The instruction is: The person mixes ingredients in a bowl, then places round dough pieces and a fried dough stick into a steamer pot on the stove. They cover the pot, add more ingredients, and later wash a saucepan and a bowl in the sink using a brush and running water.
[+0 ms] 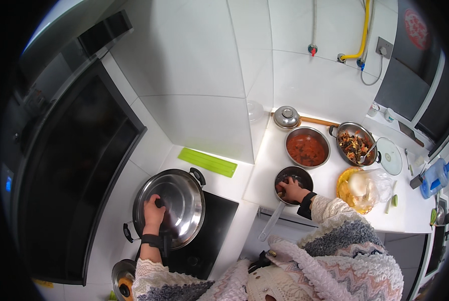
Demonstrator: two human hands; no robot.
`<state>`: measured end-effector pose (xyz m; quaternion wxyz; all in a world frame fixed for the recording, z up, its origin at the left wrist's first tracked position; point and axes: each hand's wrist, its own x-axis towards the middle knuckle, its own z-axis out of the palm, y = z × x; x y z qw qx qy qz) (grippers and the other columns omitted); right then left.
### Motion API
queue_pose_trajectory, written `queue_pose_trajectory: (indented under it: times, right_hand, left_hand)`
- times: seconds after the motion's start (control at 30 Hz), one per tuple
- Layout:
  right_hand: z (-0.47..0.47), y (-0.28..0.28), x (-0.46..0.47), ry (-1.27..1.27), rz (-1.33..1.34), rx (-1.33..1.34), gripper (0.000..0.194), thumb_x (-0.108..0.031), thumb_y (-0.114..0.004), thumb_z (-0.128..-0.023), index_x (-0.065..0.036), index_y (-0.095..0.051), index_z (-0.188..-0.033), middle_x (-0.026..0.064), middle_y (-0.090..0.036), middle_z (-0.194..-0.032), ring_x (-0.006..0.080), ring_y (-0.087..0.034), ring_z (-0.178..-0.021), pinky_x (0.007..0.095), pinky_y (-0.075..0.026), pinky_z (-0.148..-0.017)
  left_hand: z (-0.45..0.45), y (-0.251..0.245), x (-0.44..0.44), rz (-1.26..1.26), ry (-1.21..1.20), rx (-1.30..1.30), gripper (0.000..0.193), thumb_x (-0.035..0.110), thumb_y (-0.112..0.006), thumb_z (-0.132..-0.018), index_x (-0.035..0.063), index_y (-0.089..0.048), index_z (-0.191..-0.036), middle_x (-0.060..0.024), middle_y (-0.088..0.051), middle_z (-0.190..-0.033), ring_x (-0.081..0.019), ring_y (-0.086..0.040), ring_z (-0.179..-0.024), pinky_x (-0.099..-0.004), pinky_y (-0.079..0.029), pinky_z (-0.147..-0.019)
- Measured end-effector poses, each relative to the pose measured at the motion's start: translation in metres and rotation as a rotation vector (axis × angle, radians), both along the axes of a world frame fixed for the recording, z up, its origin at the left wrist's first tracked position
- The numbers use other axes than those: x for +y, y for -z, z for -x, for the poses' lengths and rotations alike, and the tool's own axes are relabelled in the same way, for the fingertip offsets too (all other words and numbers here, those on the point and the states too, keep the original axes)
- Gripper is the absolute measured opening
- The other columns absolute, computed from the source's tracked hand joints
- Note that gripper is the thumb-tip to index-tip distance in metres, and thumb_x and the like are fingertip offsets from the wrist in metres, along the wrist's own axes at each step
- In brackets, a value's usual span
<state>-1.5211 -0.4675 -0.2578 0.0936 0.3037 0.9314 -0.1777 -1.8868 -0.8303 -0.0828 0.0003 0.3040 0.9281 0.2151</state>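
My left hand (154, 212) holds the dark knob of a shiny metal lid (183, 210), which lies on a large two-handled pot at the left; the pot's contents are hidden. On the counter to the right, my right hand (292, 190) reaches down into a small saucepan (308, 175) with a long handle (272, 222). Its fingertips are partly hidden inside the pan, and what they touch is unclear. Just behind the saucepan stands a metal bowl (308, 147) of red liquid. A two-handled pan (356, 145) of mixed cooked food with a spoon sits farther right.
A black cooktop (217, 222) lies under the large pot. Right of the saucepan is a basket (343, 180) with a plastic bag. A glass lid (389, 156), a blue water jug (435, 178), an upturned metal bowl (286, 116) and a green strip (207, 161) are around. A tiled wall rises behind.
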Motion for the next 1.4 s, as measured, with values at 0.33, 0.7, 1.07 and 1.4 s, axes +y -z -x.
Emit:
queue_pose_trajectory:
  times: [0.33, 0.7, 1.07, 1.4]
  right_hand:
    - [0.0, 0.008, 0.025, 0.077, 0.256, 0.443, 0.017, -0.013, -0.06, -0.071, -0.005, -0.061, -0.086, 0.0146, -0.064, -0.079, 0.0277, -0.063, -0.074, 0.0337, -0.05, -0.068]
    - [-0.018, -0.039, 0.027, 0.494, 0.623, 0.488, 0.013, -0.013, -0.052, -0.079, -0.004, -0.061, -0.077, 0.0044, -0.058, -0.063, 0.0133, -0.055, -0.052, 0.027, -0.045, -0.046]
    - [-0.034, -0.068, 0.033, 1.039, 1.803, 0.689, 0.014, -0.013, -0.054, -0.082, -0.007, -0.046, -0.072, 0.0031, -0.05, -0.068, 0.0097, -0.048, -0.054, 0.0147, -0.032, -0.036]
    - [0.039, -0.186, -0.053, 0.559, 2.038, 0.464, 0.014, -0.014, -0.059, -0.083, -0.002, -0.052, -0.083, 0.007, -0.051, -0.073, 0.0122, -0.049, -0.061, 0.015, -0.034, -0.038]
  left_hand:
    - [-0.034, -0.062, -0.035, -0.677, -0.066, -0.331, 0.039, -0.001, -0.061, -0.073, 0.0097, -0.05, -0.109, -0.0054, -0.05, -0.091, -0.0135, -0.052, -0.072, -0.0241, -0.044, -0.062]
    - [-0.1, -0.104, -0.091, -1.434, -0.004, -0.415, 0.035, -0.001, -0.052, -0.084, 0.009, -0.041, -0.116, -0.0073, -0.052, -0.092, -0.0122, -0.05, -0.072, -0.0229, -0.041, -0.065]
    - [-0.142, -0.038, -0.126, -1.72, -0.259, -0.406, 0.032, 0.017, -0.053, -0.088, -0.0006, -0.05, -0.114, -0.0112, -0.055, -0.113, -0.0236, -0.054, -0.103, -0.035, -0.046, -0.091]
    - [-0.198, -0.028, -0.158, -1.859, 0.031, -0.727, 0.042, 0.034, -0.047, -0.091, 0.0042, -0.047, -0.121, -0.01, -0.05, -0.125, -0.0234, -0.049, -0.112, -0.0387, -0.039, -0.099]
